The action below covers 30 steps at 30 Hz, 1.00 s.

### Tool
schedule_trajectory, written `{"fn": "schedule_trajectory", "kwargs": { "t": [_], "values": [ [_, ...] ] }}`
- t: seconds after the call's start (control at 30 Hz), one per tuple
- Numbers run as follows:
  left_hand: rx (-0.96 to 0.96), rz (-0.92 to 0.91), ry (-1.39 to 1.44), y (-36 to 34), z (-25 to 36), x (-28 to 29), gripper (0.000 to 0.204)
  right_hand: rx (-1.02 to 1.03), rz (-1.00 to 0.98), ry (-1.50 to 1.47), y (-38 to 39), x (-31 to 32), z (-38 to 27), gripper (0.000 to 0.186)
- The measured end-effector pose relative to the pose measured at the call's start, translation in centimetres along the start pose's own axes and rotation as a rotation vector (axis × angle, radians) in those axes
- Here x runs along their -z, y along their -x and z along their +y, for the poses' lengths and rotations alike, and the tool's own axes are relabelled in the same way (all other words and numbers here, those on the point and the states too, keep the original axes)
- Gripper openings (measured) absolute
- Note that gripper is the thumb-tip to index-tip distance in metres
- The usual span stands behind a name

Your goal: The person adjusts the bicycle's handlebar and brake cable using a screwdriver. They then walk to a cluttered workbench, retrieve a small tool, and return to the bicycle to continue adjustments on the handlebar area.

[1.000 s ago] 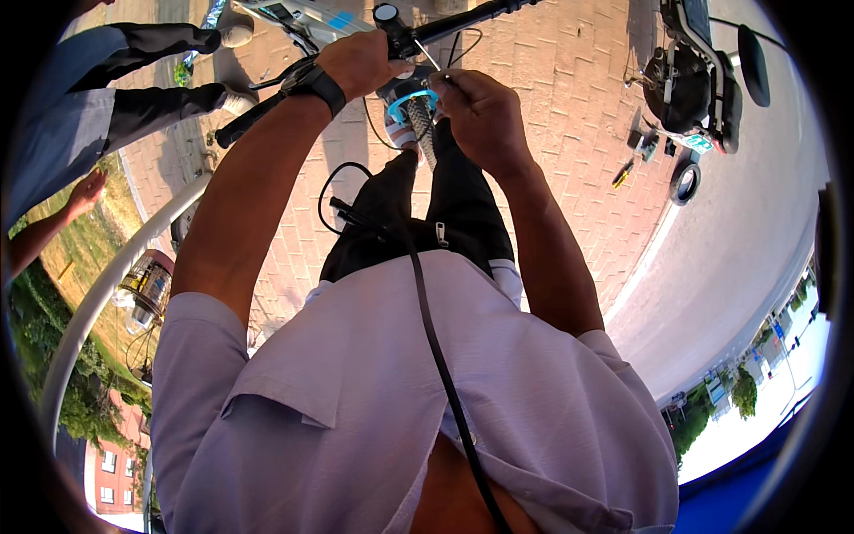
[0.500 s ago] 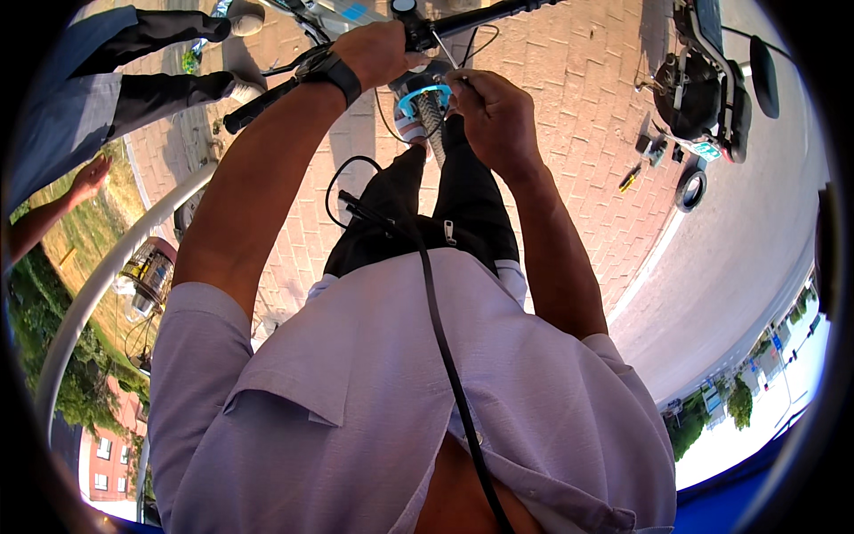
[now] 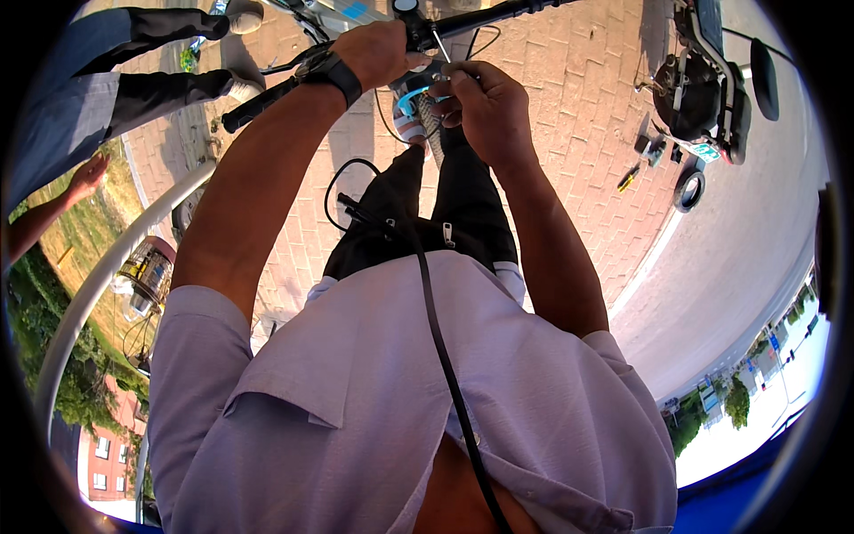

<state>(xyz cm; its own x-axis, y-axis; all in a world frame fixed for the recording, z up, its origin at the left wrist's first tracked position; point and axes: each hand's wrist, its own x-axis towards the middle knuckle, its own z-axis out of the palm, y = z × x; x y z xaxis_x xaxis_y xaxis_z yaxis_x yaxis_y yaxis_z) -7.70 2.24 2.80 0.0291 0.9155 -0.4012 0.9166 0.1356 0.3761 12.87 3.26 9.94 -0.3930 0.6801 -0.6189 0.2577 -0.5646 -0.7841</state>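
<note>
My left hand (image 3: 372, 55) is closed around the black handlebar (image 3: 485, 17) of an upright bicycle, just left of its stem with a round black-capped top (image 3: 406, 11). My right hand (image 3: 485, 111), fingers curled, pinches a thin silver tool (image 3: 442, 46) that reaches up to the stem, probably a hex key. Below the hands are a light-blue part (image 3: 407, 101) and the knobbly front tire (image 3: 430, 125), partly hidden by my right hand. A black cable loop (image 3: 330, 187) hangs nearer my body.
Another person (image 3: 133, 98) stands at left, a hand (image 3: 87, 178) low beside them, near a curved metal rail (image 3: 116, 258) and basket (image 3: 142, 267). At right are a parked scooter (image 3: 689, 89), a yellow-handled tool (image 3: 629, 178) and a small tire (image 3: 689, 190) on brick paving (image 3: 578, 116), beside a road.
Both hands and the handlebar have shifted slightly right in view since a second ago. In the last half second my right hand's fingers have moved a little up and left on the tool.
</note>
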Motion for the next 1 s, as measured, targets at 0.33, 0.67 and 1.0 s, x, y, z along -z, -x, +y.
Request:
{"fn": "schedule_trajectory", "kwargs": {
  "t": [0.33, 0.67, 1.0],
  "values": [
    [0.087, -0.086, 0.027, -0.1, 0.6, 0.6, 0.057, -0.148, -0.075, -0.574, -0.4, 0.3, 3.3, 0.026],
    [0.091, -0.095, 0.032, -0.2, 0.5, 0.5, 0.054, 0.346, 0.257, 1.019, -0.5, 0.1, 1.6, 0.022],
    [0.055, -0.041, 0.021, 0.0, 0.3, 0.1, 0.054, -0.257, -0.234, -0.69, -3.5, 1.9, 5.1, 0.021]
  ]
}}
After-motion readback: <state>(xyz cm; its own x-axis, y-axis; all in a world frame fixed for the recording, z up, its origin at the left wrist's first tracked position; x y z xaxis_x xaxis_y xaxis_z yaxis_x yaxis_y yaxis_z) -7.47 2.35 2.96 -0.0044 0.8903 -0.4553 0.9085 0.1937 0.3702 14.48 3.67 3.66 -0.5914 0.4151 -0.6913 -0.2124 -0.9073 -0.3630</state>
